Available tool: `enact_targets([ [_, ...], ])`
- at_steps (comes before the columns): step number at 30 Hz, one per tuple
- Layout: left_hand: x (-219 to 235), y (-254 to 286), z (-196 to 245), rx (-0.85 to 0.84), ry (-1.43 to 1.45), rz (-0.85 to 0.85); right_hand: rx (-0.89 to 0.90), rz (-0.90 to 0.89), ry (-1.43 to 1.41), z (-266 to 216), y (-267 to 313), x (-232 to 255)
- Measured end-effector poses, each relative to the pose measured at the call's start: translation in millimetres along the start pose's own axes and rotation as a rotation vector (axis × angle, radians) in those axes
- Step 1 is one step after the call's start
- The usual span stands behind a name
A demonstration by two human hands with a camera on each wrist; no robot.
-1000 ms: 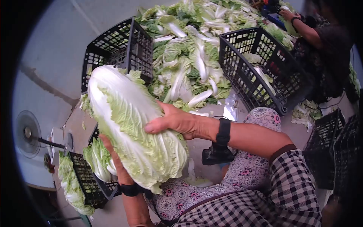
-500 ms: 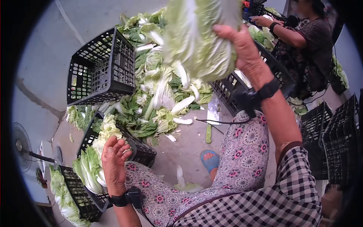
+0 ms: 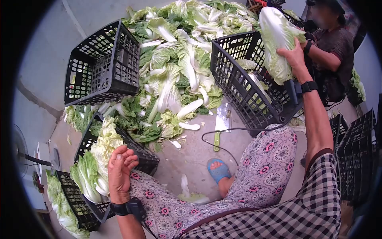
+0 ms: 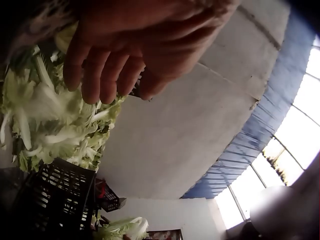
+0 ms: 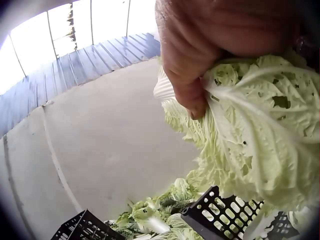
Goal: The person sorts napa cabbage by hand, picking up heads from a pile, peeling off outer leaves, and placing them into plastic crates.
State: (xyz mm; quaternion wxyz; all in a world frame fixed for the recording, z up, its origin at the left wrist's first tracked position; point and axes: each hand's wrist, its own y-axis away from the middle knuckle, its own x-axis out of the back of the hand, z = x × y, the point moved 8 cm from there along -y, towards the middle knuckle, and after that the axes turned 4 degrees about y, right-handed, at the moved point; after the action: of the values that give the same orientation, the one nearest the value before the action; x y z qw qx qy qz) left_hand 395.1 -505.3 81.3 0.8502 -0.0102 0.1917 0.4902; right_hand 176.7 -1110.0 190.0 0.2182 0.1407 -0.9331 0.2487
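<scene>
A napa cabbage (image 3: 276,44) is raised over the right-hand black crate (image 3: 254,91), its white base up and leafy end down. My right hand (image 3: 295,57) grips it from the side, thumb and fingers spread round the leaves. Up close in the right wrist view, the cabbage leaves (image 5: 260,130) show small holes under my thumb. My left hand (image 3: 119,171) holds nothing; its fingers (image 4: 107,75) are loosely bent above my left knee. Just beside it, trimmed cabbages (image 3: 89,179) stand in a low crate on the left.
A heap of cabbage leaves (image 3: 171,79) covers the floor ahead. An empty black crate (image 3: 101,63) tilts at its left. A cleaver (image 3: 223,117) with a green handle lies near my blue slipper (image 3: 219,170), and a cable runs past. Another person (image 3: 334,51) sits at the right.
Both hands were on the cabbage at first. My left hand let go and stays by the left knee, while my right hand carried the cabbage away to the right, over the crate.
</scene>
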Motion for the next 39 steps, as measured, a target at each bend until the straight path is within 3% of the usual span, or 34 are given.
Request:
enact_targets([
  [4,-2.2,-0.9,-0.2,0.015,-0.005,0.010,0.094,-0.211,0.310,26.8,5.2,-49.2],
  [5,-3.7,-0.8,0.4,0.017,-0.007,0.008,-0.012,-0.256,0.506,51.7,5.0,-62.1],
  [9,-2.8,4.2,2.5,0.001,-0.006,0.023,-0.089,-0.613,0.263,53.1,20.3,-103.7],
  [10,-3.4,4.1,2.8,-0.001,-0.008,0.023,-0.040,-0.704,0.239,42.9,23.9,-111.7],
  [18,-3.0,2.8,1.5,0.002,-0.021,-0.013,0.350,-0.739,0.132,-95.4,31.4,-136.9],
  [24,-5.3,5.9,3.8,-0.029,0.017,-0.052,0.726,-0.553,0.042,-221.5,33.4,-134.4],
  [26,-4.4,6.4,3.9,-0.045,0.016,-0.065,0.783,-0.453,-0.015,-257.9,33.1,-122.9],
  [27,-5.8,7.4,4.7,-0.037,0.028,-0.084,0.622,-0.446,0.015,-296.1,62.4,-102.4],
  [28,-7.2,8.0,6.0,-0.027,0.035,-0.093,0.711,-0.404,0.033,-328.4,94.9,-87.9],
  [30,-2.4,10.2,7.7,-0.034,0.101,-0.091,0.678,-0.415,-0.135,-353.7,111.6,-95.0],
  [32,4.9,16.6,12.6,-0.048,0.154,-0.067,0.921,-0.544,-0.133,-363.5,122.5,-128.4],
  [35,35.1,39.0,31.1,-0.155,0.122,0.002,0.963,-0.785,-0.308,-369.6,196.0,-179.5],
  [38,117.0,74.6,71.3,-0.301,-0.037,0.281,0.868,-1.052,-0.352,-365.8,253.6,-212.3],
  [39,154.4,90.1,84.1,-0.340,-0.176,0.469,0.840,-1.118,-0.340,-364.5,260.8,-222.8],
])
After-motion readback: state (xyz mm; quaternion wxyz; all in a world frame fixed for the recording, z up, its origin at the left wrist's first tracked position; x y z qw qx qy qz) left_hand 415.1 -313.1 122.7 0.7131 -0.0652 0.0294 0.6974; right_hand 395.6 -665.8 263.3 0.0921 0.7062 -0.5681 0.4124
